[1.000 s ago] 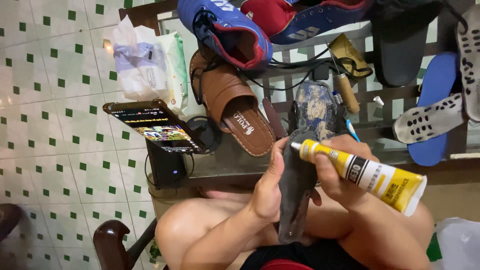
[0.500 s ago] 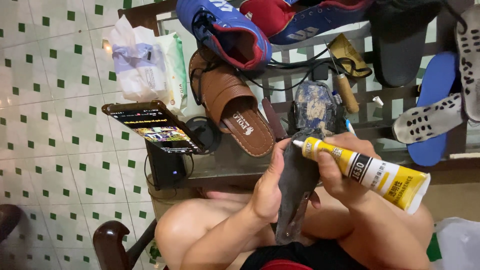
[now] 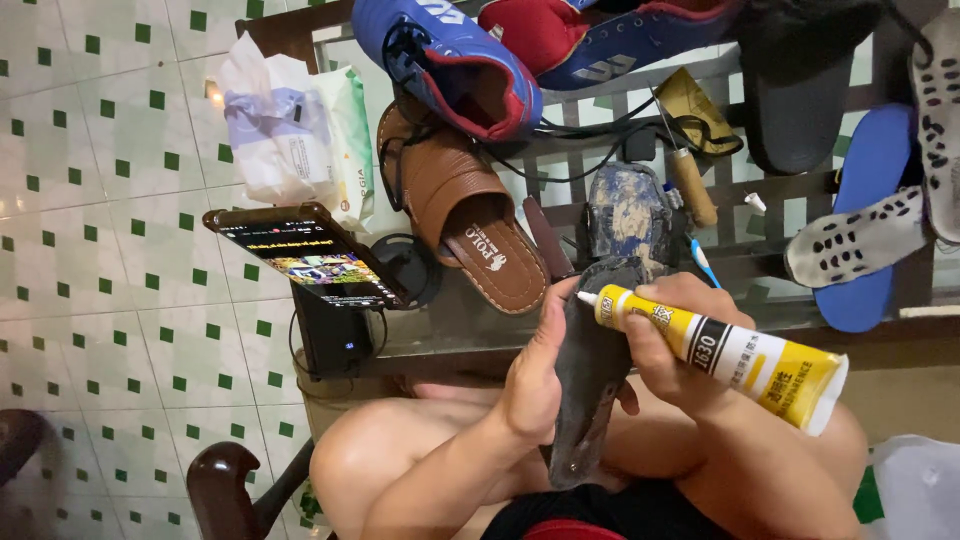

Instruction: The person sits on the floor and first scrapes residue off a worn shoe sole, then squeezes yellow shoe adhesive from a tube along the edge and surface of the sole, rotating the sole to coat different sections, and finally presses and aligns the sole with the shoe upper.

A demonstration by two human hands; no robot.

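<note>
My left hand [image 3: 535,375] grips a dark grey shoe sole [image 3: 590,385], holding it upright over my lap. My right hand [image 3: 675,345] holds a yellow and white glue tube [image 3: 735,355], its white nozzle touching the sole's upper left edge. Just beyond the sole's tip, a worn shoe [image 3: 628,215] smeared with blue-grey residue sits on the glass table [image 3: 450,325].
A brown leather sandal [image 3: 465,215], a blue and red sports shoe [image 3: 450,65], blue insoles [image 3: 868,215] and black slippers lie on the table. A phone [image 3: 305,255] leans on a black stand at its left edge, beside wet-wipe packs [image 3: 290,135]. An awl with wooden handle [image 3: 690,180] lies nearby.
The glue tube's nozzle has slid slightly left and down along the sole's edge. My left hand keeps the sole almost still.
</note>
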